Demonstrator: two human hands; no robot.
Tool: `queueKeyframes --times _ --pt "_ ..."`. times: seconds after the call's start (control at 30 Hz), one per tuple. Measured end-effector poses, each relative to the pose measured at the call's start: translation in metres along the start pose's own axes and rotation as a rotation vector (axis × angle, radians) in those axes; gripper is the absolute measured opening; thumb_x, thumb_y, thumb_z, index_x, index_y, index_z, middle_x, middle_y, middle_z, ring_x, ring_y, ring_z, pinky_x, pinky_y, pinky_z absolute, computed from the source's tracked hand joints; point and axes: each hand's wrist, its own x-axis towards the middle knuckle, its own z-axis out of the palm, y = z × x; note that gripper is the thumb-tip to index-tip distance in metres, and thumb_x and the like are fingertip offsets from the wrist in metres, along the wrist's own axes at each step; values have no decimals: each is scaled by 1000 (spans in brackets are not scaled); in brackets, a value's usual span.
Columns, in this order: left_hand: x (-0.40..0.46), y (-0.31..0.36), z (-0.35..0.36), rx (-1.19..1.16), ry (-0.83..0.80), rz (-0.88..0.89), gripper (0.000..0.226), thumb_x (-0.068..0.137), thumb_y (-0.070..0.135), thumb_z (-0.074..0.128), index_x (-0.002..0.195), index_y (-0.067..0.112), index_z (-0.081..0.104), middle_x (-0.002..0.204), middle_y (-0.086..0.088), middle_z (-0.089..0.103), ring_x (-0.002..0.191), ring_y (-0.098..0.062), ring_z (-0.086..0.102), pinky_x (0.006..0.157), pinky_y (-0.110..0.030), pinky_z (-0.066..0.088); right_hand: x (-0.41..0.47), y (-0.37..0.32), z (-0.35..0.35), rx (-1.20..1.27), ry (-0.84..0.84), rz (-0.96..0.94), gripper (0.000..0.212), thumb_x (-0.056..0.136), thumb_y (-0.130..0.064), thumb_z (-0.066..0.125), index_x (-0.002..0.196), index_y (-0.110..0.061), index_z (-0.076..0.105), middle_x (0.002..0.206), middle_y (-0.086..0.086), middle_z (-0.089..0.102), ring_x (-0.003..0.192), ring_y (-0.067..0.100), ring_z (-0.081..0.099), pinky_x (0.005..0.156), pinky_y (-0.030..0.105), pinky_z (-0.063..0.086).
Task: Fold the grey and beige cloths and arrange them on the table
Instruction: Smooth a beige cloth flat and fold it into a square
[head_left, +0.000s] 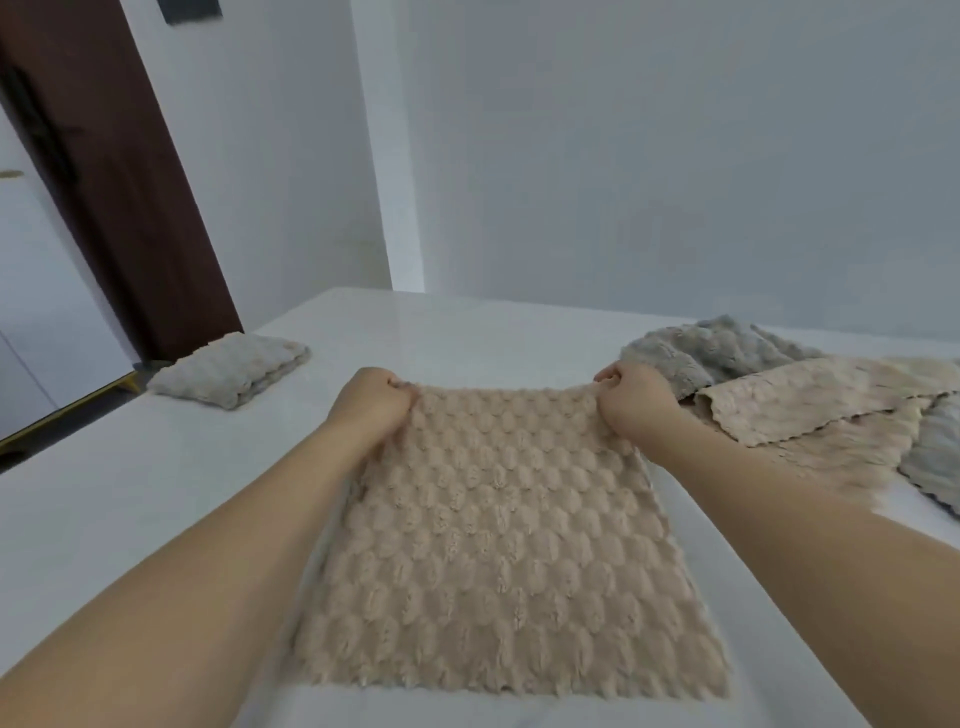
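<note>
At the upper left of the frame a dark brown door frame (111, 197) runs down beside a pale wall (623, 156), and below it, at the left edge of the white table (156, 467), lies a folded pile of cloths (231, 371), pale grey and cream, resting flat and well apart from everything else. Moving toward the middle, the left hand (371, 402) comes in from the lower left with a bare forearm; its fingers are curled tightly together and pinch the far left corner of the beige cloth (498, 545). That cloth, plush with a bubbled texture, lies spread across the centre of the frame, its near edge flat on the table close to the bottom and its far edge held by both hands. To the right of centre, the right hand (631, 400) mirrors the left: its fingers are bunched into a fist and clamp the far right corner of the same cloth. Whether the held edge is lifted off the table or only pressed to it cannot be told. At the right of the frame, just beyond the right hand, sits a loose heap of unfolded cloths: a grey cloth (727, 348) bunched at the back, a second beige cloth (810, 410) draped over it with a scalloped edge, and more grey fabric at the far right edge.
</note>
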Motion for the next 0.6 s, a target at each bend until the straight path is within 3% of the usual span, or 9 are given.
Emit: queueKeyframes --times 0.17,0.23,0.3,0.33,0.4,0.43,0.5,0.53,0.6 --pt "31 -7 16 283 67 87 36 96 30 46 64 15 42 69 -3 52 63 -21 48 54 -30 30 33 -1 11 -117 59 -96 30 93 -7 36 113 -8 59 96 10 59 67 19 52 55 29 42" --pt "37 -5 19 402 103 120 31 98 31 40 75 13 50 83 -6 59 75 -24 53 58 -31 34 41 -6 10 -157 61 -100 34 90 -2 38 115 0 60 101 16 63 68 25 57 55 33 46" --pt "40 3 21 479 189 174 28 100 27 35 96 8 55 99 -10 59 92 -30 54 66 -34 37 47 -12 7 -204 42 -82 37 85 3 41 118 10 57 113 27 62 84 38 63 65 46 56" --pt "40 9 22 489 220 204 26 100 22 35 104 5 55 105 -13 57 98 -33 53 69 -36 37 48 -14 7 -245 25 -90 32 85 2 43 113 11 56 115 28 59 87 39 62 69 47 55" --pt "36 21 27 447 207 269 25 96 10 37 113 1 54 111 -15 55 102 -34 52 73 -38 39 47 -21 7 -336 -18 -120 6 87 -2 41 87 -3 47 109 19 49 82 31 50 63 38 43" --pt "31 26 32 405 170 307 28 94 6 37 115 1 54 113 -14 55 103 -34 53 76 -38 42 45 -23 9 -367 -45 -152 8 89 -4 39 83 -8 43 108 16 44 86 30 47 66 35 39" --pt "18 33 45 332 76 383 31 92 4 36 117 0 55 116 -14 57 106 -34 55 85 -41 46 39 -23 12 -441 -102 -256 23 96 -8 33 111 -4 49 125 17 44 115 32 44 90 37 39" --pt "12 34 51 315 29 411 32 93 5 36 119 0 54 119 -16 57 110 -34 55 90 -42 46 34 -22 15 -481 -122 -314 34 99 -12 30 129 -1 44 137 16 41 128 30 38 103 36 32" --pt "4 34 60 299 -55 426 35 98 6 34 127 -2 51 128 -18 55 118 -32 52 98 -40 42 26 -19 23 -525 -172 -395 46 103 -20 24 145 -2 29 153 12 28 143 23 22 116 34 15"
